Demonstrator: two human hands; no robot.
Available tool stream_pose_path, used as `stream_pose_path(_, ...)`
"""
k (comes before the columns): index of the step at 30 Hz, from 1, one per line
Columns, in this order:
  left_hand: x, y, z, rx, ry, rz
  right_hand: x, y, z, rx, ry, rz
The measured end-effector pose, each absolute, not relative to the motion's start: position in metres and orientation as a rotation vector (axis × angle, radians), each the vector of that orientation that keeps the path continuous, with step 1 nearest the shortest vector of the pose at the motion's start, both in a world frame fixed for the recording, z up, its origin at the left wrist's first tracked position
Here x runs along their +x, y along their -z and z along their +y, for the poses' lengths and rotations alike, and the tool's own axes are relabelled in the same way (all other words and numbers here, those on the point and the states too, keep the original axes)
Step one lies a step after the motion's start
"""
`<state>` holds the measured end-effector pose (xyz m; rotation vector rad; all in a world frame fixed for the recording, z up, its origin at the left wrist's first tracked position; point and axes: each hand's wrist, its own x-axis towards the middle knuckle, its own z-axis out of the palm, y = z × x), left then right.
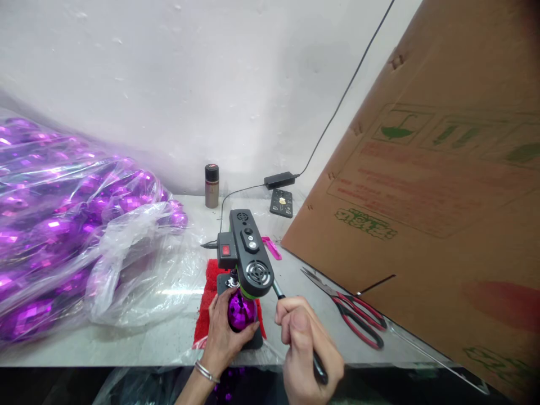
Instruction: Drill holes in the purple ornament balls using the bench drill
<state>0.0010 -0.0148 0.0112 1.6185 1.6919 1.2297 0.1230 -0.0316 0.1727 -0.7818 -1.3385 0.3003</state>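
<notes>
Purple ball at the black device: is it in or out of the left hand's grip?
In. The left hand curves round the purple ball, thumb opposite the fingers.

Bottle (212,188) behind the device (252,247), scissors (338,297) to its right

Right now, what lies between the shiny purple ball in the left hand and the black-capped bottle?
In the head view, the black lever machine, with its red switch, and a thin cable lie between ball and bottle.
</notes>
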Motion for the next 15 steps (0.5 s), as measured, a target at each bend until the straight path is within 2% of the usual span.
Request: stream_pose_path(15,0.003,-0.008,-0.013,1.77,-1.299,1.685,0.118,-0.146,-0.027,-0.778,-0.243,-1.264)
